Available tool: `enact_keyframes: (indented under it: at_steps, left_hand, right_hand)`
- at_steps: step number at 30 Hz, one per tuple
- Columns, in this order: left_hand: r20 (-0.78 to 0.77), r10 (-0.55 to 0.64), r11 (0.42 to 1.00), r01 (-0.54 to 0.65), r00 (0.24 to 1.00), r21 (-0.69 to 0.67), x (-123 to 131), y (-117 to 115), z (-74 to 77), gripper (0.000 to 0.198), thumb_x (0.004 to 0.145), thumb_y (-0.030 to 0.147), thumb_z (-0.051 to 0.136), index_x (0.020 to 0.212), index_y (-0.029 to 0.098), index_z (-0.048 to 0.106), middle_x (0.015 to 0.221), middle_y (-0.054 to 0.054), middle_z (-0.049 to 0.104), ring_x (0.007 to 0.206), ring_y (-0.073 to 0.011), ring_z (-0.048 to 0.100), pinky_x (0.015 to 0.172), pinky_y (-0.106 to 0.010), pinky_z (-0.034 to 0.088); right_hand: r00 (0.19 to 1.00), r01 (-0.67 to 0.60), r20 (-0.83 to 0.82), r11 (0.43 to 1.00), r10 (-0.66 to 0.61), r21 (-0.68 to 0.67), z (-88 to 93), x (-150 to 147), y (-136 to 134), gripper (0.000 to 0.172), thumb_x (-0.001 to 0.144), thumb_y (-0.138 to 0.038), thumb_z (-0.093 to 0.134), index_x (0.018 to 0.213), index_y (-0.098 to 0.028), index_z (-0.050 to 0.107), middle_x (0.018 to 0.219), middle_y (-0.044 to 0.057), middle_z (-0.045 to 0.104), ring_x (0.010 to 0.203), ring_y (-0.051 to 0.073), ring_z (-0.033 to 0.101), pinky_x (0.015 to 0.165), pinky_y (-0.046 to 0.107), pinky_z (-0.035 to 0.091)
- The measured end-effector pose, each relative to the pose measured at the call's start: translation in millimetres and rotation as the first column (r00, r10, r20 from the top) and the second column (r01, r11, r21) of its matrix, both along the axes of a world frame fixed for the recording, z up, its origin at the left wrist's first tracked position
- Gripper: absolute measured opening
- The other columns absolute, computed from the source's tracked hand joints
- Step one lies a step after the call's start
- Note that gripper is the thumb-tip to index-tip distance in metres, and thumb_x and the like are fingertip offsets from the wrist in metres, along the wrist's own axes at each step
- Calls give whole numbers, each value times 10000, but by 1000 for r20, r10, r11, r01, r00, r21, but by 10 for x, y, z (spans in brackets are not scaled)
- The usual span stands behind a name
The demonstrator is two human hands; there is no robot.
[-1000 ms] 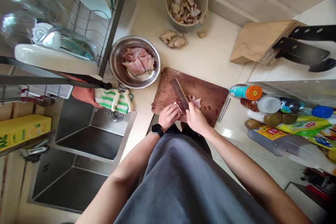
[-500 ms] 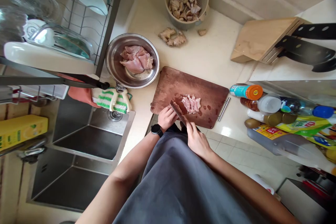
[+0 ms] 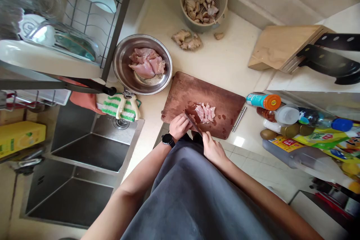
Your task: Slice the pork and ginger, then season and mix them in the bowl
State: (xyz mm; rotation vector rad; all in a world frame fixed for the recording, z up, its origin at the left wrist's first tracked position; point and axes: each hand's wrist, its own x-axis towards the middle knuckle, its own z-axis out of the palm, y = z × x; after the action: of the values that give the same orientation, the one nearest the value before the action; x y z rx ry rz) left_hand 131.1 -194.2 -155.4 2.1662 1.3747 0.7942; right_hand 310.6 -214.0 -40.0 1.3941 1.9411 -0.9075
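Observation:
A brown cutting board (image 3: 208, 90) lies at the counter's front edge. Sliced raw chicken (image 3: 205, 113) sits in a small pile on it, with wet spots around. My right hand (image 3: 213, 148) is closed round the handle of a knife (image 3: 194, 123), whose blade slants up and left across the board. Close against the blade's left side, my left hand (image 3: 179, 126) has its fingers bent and pressed down at the board's near edge, on a piece of meat that they mostly hide. Larger raw chicken pieces (image 3: 147, 63) rest in a steel bowl (image 3: 168, 63) at the board's upper left.
Behind the board are ginger (image 3: 186, 40) and a strainer basket (image 3: 184, 11) of garlic. A knife block (image 3: 281, 47) stands at the back right, bottles (image 3: 295, 153) along the right. Left are a double sink (image 3: 92, 152), a dish rack (image 3: 112, 45) and scissors (image 3: 123, 107) on a striped cloth.
The knife and my right hand have shifted slightly to the right. My left hand stays nearly in place beside the blade. The view has moved a little.

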Motion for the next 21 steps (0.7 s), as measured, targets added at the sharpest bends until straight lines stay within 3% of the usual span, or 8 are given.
enact_keyframes:
  at_steps: [2,8,10,13,15,21]
  left_hand:
    - [-10,4,1000,-4,1000,12,5,-2,-4,136,926,269,613,991,175,686,979,-108,724,1033,-229,688,901,-388,595]
    - [13,0,999,0,1000,39,5,4,-7,150,924,214,601,1048,180,677,1039,-97,721,1054,-216,674,928,-397,583]
    - [17,-4,999,3,1000,54,-5,-1,4,161,918,191,603,1061,187,676,1043,-84,721,1050,-201,668,936,-387,577]
    - [17,-5,998,4,1000,56,-32,-30,14,162,911,199,619,1060,212,681,1055,-72,722,1044,-191,666,914,-379,575]
    - [24,-5,999,4,1000,43,-50,-54,11,163,910,220,631,1063,223,685,1051,-69,724,1039,-193,668,897,-380,577]
    - [13,-28,999,28,1000,-30,-68,-71,-13,148,935,304,604,975,197,699,958,-90,725,1011,-216,678,861,-391,593]
  right_hand:
    - [1000,14,-17,1000,-14,12,-22,-3,16,421,950,-81,299,1357,-129,393,1372,213,523,856,214,713,739,310,536]
    - [938,207,-304,972,-165,109,-206,-210,702,290,975,-146,307,1221,-139,461,1140,159,647,997,259,658,825,354,511]
    - [902,299,-356,948,-243,112,-219,-85,715,313,990,-189,311,1273,-117,425,1132,174,654,1030,269,644,837,372,512]
    - [886,381,-347,908,-306,172,-162,119,487,397,1005,-218,278,1373,-85,349,1253,224,607,1081,282,634,843,382,520]
    - [915,341,-292,920,-278,194,-93,148,307,430,998,-194,268,1406,-80,339,1315,236,571,1075,284,645,838,377,528]
    - [994,52,-103,994,-42,98,53,-32,-19,544,944,-98,294,1486,-132,324,1315,207,555,885,227,703,747,326,560]
